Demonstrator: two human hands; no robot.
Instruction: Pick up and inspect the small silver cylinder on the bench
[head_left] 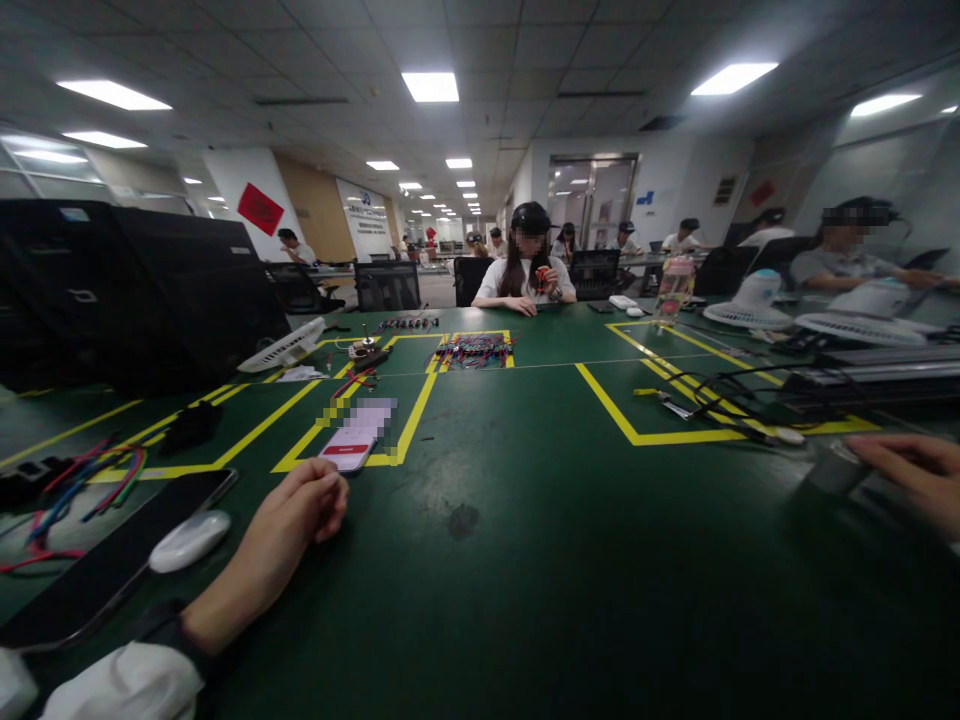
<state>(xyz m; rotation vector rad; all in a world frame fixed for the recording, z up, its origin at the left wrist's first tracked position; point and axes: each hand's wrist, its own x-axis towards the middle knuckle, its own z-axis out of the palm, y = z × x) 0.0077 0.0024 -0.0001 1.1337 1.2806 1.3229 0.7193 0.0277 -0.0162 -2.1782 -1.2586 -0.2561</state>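
Note:
My left hand (pixel 300 510) rests on the green table (pixel 510 560), its fingers curled into a loose fist with nothing visible in them. Just beyond its knuckles lies a phone (pixel 351 447) with a lit screen, partly blurred out. At the right edge, my right hand (pixel 919 475) has its fingers on a grey, cylinder-like object (pixel 836 470). That object is smeared and dark, so its kind does not show. Part of the right hand is cut off by the frame.
Left of my forearm are a white computer mouse (pixel 190 541), a dark flat device (pixel 120 560) and coloured wires (pixel 120 490). A wire bundle (pixel 474 350) lies ahead within yellow tape. Black cables (pixel 720 400) run at right. A person (pixel 525 265) sits opposite.

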